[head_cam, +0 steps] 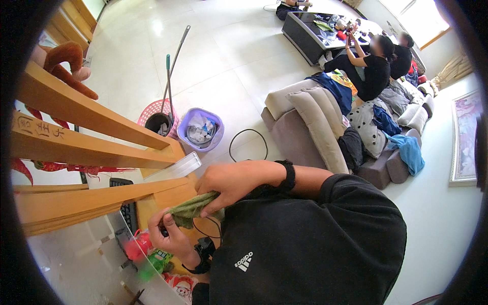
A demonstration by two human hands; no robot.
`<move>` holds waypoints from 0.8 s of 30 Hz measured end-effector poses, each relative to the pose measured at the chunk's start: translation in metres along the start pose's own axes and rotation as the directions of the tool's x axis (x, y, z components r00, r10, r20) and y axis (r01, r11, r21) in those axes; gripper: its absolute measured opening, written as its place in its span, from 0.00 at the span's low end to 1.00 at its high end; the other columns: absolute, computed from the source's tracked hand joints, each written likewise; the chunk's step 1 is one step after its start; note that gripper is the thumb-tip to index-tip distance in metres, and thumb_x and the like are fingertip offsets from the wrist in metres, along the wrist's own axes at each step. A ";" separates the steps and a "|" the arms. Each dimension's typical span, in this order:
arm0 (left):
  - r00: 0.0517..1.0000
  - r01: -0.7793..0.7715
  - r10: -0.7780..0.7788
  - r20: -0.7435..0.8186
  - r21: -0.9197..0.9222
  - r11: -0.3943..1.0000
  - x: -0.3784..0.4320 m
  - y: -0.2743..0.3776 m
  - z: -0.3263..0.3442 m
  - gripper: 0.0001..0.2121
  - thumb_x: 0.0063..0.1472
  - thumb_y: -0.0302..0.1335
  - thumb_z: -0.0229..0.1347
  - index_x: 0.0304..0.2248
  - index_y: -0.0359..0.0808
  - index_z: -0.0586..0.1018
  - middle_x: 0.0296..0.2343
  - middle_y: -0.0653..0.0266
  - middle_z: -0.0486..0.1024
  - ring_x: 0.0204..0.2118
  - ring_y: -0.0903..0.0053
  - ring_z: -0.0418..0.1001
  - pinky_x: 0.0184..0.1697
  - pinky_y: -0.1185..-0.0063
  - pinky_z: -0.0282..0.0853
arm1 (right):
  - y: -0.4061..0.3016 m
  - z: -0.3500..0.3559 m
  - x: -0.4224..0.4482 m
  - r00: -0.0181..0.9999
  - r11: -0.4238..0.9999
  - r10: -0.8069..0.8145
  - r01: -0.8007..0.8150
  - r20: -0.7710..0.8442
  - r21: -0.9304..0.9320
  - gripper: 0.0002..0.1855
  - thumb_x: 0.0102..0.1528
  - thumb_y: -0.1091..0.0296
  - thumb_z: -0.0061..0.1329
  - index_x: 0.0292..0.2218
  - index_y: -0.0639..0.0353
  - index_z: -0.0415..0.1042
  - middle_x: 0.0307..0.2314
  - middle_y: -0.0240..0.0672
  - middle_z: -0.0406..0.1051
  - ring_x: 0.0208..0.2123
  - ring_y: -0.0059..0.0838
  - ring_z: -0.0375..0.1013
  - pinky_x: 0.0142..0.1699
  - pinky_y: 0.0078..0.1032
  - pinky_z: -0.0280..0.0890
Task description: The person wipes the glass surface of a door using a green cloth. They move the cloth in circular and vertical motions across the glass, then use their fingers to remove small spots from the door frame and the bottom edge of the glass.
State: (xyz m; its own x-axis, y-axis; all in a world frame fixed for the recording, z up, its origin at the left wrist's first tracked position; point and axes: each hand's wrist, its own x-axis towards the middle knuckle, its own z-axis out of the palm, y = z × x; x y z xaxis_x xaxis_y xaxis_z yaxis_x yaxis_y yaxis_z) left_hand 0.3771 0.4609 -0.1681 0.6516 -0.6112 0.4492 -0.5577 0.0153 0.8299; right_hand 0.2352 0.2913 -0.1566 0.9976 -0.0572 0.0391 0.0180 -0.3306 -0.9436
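Note:
A green cloth (190, 209) is stretched between my two hands, in front of a wooden shelf frame (152, 196). My right hand (236, 183) pinches its nearer end between thumb and fingers. At the cloth's far end, my left hand (171, 236) grips it, thumb on top. A small dark thing shows by the left fingers, too covered to name. Black bands circle both wrists. Below the cloth hangs a thin black cable (207, 228). Just past my right hand lies a clear plastic tray (177, 166).
Wooden slats (95, 145), one with writing, run left. A translucent panel (87, 263) fronts a green package (158, 261) and a red bag (139, 244). Beyond stand a purple trash bin (201, 146) and a pink basket (146, 114) with long handles. A sofa (305, 141) and seated people are right.

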 end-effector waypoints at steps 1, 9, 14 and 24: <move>0.999 -0.012 0.013 -0.035 0.027 1.000 0.002 0.001 -0.001 0.10 0.60 0.30 0.55 0.30 0.29 0.75 0.24 0.66 0.71 0.25 0.83 0.66 0.29 0.85 0.62 | -0.006 -0.002 0.002 0.991 0.994 0.105 -0.108 0.087 0.026 0.18 0.50 0.56 0.56 0.25 0.66 0.73 0.27 0.42 0.70 0.26 0.39 0.70 0.31 0.31 0.64; 0.976 0.183 -0.167 -0.139 0.116 0.976 0.004 -0.004 -0.009 0.08 0.60 0.28 0.54 0.31 0.29 0.74 0.26 0.66 0.72 0.28 0.81 0.68 0.33 0.83 0.65 | -0.005 0.005 0.028 0.880 0.900 -0.433 0.434 -0.195 -0.039 0.21 0.46 0.60 0.60 0.37 0.67 0.72 0.47 0.48 0.63 0.46 0.37 0.65 0.47 0.33 0.61; 0.969 0.214 -0.207 -0.138 0.036 0.976 -0.019 -0.019 -0.016 0.06 0.59 0.26 0.53 0.32 0.30 0.74 0.28 0.66 0.71 0.28 0.80 0.67 0.33 0.82 0.63 | -0.020 0.034 0.074 0.896 0.827 -0.413 0.445 -0.165 0.344 0.33 0.48 0.62 0.59 0.51 0.65 0.60 0.53 0.44 0.56 0.54 0.36 0.57 0.59 0.36 0.52; 0.843 0.292 -0.088 -0.530 0.314 0.903 -0.071 0.039 -0.096 0.05 0.61 0.24 0.49 0.35 0.33 0.74 0.26 0.67 0.69 0.18 0.90 0.61 0.18 0.88 0.57 | -0.065 0.044 0.133 0.972 0.794 -0.234 0.204 -0.022 0.573 0.13 0.56 0.74 0.46 0.43 0.64 0.63 0.34 0.34 0.67 0.33 0.26 0.68 0.41 0.25 0.64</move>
State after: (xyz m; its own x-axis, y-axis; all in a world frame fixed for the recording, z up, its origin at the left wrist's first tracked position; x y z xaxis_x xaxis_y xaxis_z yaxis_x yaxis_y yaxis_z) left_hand 0.3583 0.5813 -0.1359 0.8710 -0.0973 0.4815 -0.4755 -0.4132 0.7766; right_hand 0.3693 0.3465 -0.1046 0.9639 0.0013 0.2663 0.2564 0.2653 -0.9294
